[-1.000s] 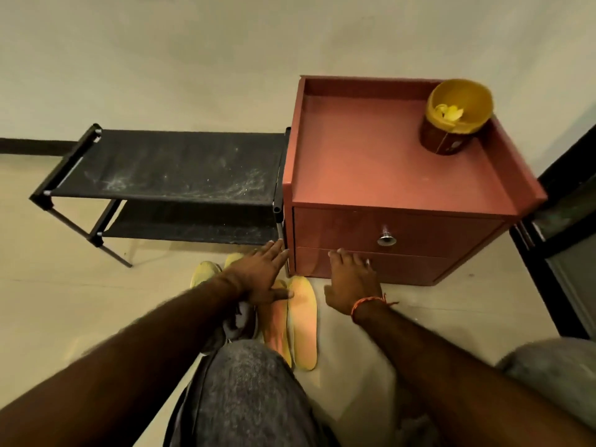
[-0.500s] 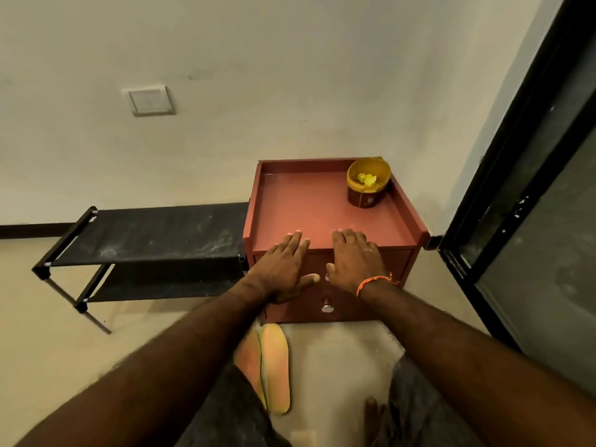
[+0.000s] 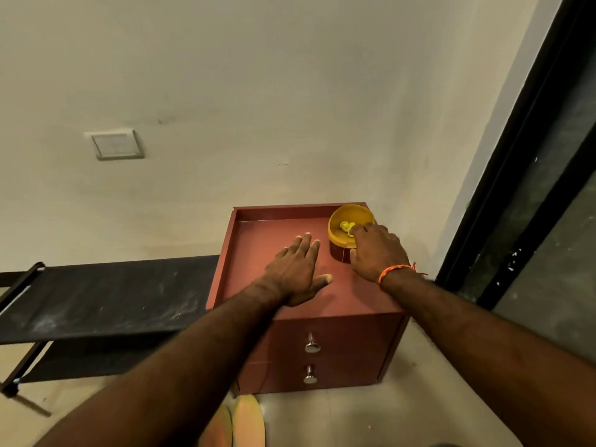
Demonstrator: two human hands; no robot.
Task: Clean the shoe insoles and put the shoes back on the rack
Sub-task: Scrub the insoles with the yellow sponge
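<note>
Your two bare arms, one thread band on the right.

Your left hand (image 3: 298,272) and its forearm carry no sleeve, ring, watch or band that shows. Your right hand (image 3: 377,251) is likewise bare, and at its wrist you wear a thin orange thread bracelet (image 3: 395,273), wound round as a narrow cord with a short loose end sticking out on the outer side. Both forearms run uncovered to the bottom edge of the view.

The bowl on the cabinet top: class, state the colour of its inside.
Yellow. The bowl shows this in the head view, the only view.
</note>
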